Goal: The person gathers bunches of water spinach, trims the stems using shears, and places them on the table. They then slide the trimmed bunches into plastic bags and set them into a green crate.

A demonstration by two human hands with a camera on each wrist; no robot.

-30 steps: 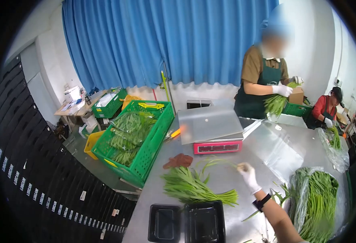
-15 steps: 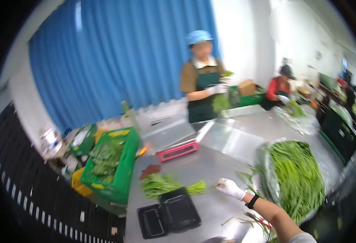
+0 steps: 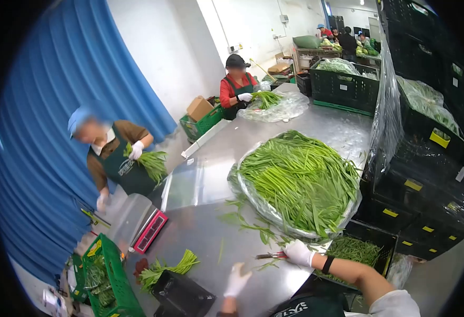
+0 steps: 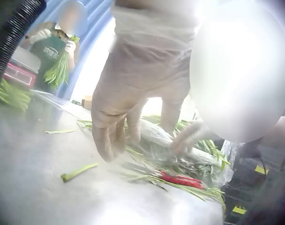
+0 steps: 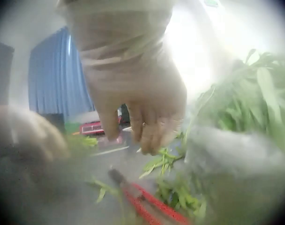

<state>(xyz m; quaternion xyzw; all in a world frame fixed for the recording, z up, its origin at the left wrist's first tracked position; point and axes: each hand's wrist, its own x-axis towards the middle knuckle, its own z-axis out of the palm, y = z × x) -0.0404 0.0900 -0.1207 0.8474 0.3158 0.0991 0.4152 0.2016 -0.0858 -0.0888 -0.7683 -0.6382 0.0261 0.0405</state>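
Note:
My gloved right hand (image 3: 299, 252), a black band at its wrist, is over the red-handled scissors (image 5: 152, 206) by the front edge of the steel table (image 3: 211, 227). Its fingers hang down loosely, close above the handles in the left wrist view. To the left, my gloved left hand (image 3: 237, 280) is blurred in the head view; in the left wrist view its fingers point down with nothing between them. Loose leaves and stems (image 3: 258, 227) lie around the scissors. A bunch of leafy greens (image 3: 168, 269) lies left of my hands, beside a black plastic box (image 3: 184, 293).
A large plastic bag of greens (image 3: 300, 185) lies beyond my right hand. A pink scale (image 3: 150, 232) and green crate (image 3: 105, 280) are at the left. One person (image 3: 121, 153) holds greens across the table; another (image 3: 237, 87) works farther back. Stacked black crates (image 3: 416, 195) flank the right.
The head view has swung to the right. My right hand has left the spot by the bunch, where it held a thin stem, and come to the scissors. My left hand has come into view.

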